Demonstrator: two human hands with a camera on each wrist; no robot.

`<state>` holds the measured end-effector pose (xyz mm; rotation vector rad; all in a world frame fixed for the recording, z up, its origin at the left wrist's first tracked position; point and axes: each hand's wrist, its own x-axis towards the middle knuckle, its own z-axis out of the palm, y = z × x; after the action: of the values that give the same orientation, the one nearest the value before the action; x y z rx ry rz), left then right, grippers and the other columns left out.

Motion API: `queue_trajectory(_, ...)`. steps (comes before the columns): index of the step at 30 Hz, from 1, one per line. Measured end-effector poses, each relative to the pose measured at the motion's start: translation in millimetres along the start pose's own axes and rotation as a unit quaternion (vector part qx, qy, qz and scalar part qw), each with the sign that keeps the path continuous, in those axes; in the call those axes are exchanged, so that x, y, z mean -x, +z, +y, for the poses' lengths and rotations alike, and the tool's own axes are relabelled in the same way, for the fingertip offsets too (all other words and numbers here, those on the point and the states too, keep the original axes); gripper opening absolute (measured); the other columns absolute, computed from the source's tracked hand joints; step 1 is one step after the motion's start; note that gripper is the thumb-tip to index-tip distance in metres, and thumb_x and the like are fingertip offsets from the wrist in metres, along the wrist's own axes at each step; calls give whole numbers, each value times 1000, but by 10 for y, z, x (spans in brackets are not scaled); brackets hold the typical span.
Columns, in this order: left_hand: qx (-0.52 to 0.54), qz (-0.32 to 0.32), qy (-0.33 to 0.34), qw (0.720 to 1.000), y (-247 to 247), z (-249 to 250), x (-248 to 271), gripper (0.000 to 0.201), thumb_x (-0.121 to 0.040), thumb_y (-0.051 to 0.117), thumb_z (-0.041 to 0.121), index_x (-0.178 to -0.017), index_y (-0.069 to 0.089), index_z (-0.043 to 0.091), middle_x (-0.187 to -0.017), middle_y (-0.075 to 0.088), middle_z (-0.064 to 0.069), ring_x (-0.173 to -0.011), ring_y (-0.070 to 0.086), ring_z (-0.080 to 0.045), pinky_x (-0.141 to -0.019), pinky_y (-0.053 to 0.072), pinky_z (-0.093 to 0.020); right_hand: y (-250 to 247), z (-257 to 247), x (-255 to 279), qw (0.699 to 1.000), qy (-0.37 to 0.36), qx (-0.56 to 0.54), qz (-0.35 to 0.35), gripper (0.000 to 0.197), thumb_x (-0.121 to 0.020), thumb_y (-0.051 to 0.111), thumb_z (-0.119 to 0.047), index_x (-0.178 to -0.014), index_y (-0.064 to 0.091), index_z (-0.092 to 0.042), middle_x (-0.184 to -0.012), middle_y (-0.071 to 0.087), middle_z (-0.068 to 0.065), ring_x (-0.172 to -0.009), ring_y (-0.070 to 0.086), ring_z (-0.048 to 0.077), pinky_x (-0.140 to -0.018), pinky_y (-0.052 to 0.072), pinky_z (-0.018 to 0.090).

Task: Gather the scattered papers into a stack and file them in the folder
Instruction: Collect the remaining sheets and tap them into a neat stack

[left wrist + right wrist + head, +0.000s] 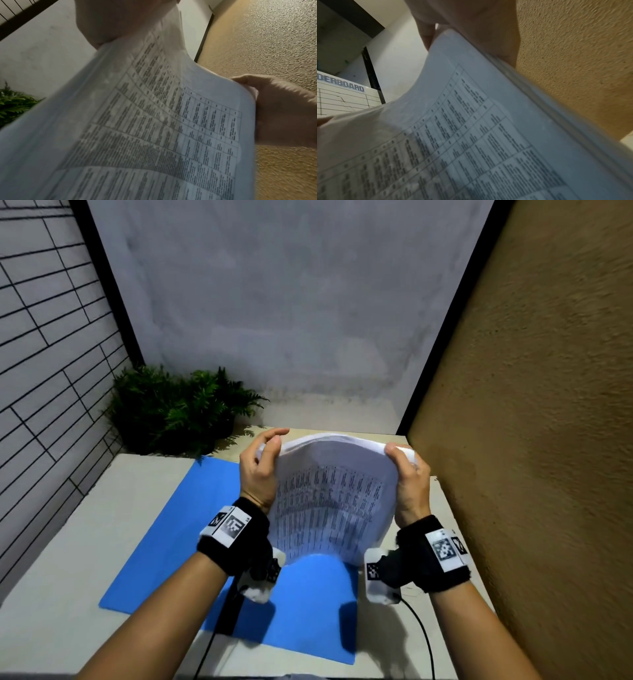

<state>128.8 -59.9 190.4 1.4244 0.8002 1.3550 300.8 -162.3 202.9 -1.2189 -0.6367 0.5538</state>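
Note:
A stack of white papers (pixel 329 498) printed with tables stands upright and bowed above the blue folder (pixel 191 529), which lies flat on the table. My left hand (pixel 262 463) grips the stack's left edge near the top. On the opposite edge my right hand (pixel 407 474) grips it at the same height. The stack's lower edge hangs just above or touches the folder; I cannot tell which. In the left wrist view the printed sheets (pixel 145 128) fill the frame, with the right hand (pixel 278 108) at their far side. The right wrist view shows the papers (pixel 471 142) from below.
A green potted plant (pixel 178 409) stands at the table's back left corner. A brown textured wall (pixel 531 440) rises close on the right, a grey wall behind, a tiled panel on the left. The beige table (pixel 54 542) extends left of the folder.

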Motion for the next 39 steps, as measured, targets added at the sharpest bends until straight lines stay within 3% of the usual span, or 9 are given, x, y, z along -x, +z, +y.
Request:
queue_trajectory(10, 2, -16, -7, 1000, -19, 29, -32, 32, -67, 42, 45, -85, 63, 30, -94, 63, -10, -82, 53, -20, -71, 39, -32, 5, -66, -49, 1000, -4, -11, 8, 12, -70, 49, -17, -76, 59, -13, -70, 56, 0, -47, 52, -5, -44, 40, 11)
queue_trajectory(14, 6, -30, -5, 1000, -59, -3, -48, 29, -71, 47, 46, -89, 64, 32, -97, 62, -9, -90, 55, -24, -83, 42, -42, -46, -52, -26, 999, -19, 20, -23, 13, -74, 54, -30, -84, 60, -22, -86, 58, 1, -66, 56, 2, -57, 45, 15)
queue_trajectory(19, 1, -35, -7, 999, -70, -9, -45, 29, -71, 47, 46, -90, 64, 31, -95, 63, -7, -89, 56, -23, -82, 42, -39, -98, -62, 7, 998, -46, 29, -40, 24, -72, 58, -49, -88, 64, -32, -106, 58, 13, -97, 54, 27, -87, 44, 45)
queue_trajectory(22, 7, -42, -13, 999, -94, -1, -47, 32, -71, 46, 46, -92, 64, 30, -93, 63, -8, -89, 56, -25, -81, 44, -44, -123, -58, 22, 997, -37, 29, -61, 39, -65, 61, -62, -91, 61, -33, -102, 59, 9, -87, 60, 13, -75, 50, 29)
queue_trajectory(25, 19, -53, -12, 998, -95, 34, -20, 34, -70, 45, 47, -94, 62, 30, -89, 61, -2, -84, 54, -23, -74, 43, -37, -134, -25, 20, 996, -52, 32, -60, 26, -73, 54, -43, -94, 57, -28, -94, 58, 0, -67, 59, -5, -59, 47, 13)
queue_trajectory(32, 24, -54, 1, 998, -97, 20, -24, 34, -69, 46, 46, -94, 63, 29, -92, 63, -4, -86, 55, -25, -79, 42, -40, -120, -55, -48, 995, -76, 48, -49, 22, -72, 48, -23, -91, 57, -28, -89, 62, -2, -76, 59, -3, -65, 46, 10)
queue_trajectory(34, 40, -63, -2, 997, -102, 34, -17, 40, -67, 50, 52, -96, 62, 27, -89, 62, -4, -81, 58, -17, -74, 45, -35, -140, -49, -41, 995, -73, 43, -55, 20, -74, 52, -34, -93, 57, -29, -90, 62, -2, -80, 60, 1, -73, 47, 19)
queue_trajectory(37, 55, -98, 2, 994, -149, -20, 7, 68, -51, 64, 73, -102, 59, 27, -92, 62, 3, -76, 60, -2, -69, 50, -20, -222, 19, -28, 993, -60, 33, -97, 61, -55, 64, -72, -104, 55, -36, -104, 60, 0, -94, 59, 15, -79, 50, 27)
queue_trajectory(39, 40, -125, -40, 990, -203, -102, 22, 71, -41, 75, 67, -100, 61, 29, -95, 68, 13, -82, 63, 0, -73, 53, -18, -293, 88, -13, 991, -32, 33, -123, 62, -54, 76, -57, -108, 53, -35, -107, 59, -2, -92, 62, 10, -73, 53, 18)
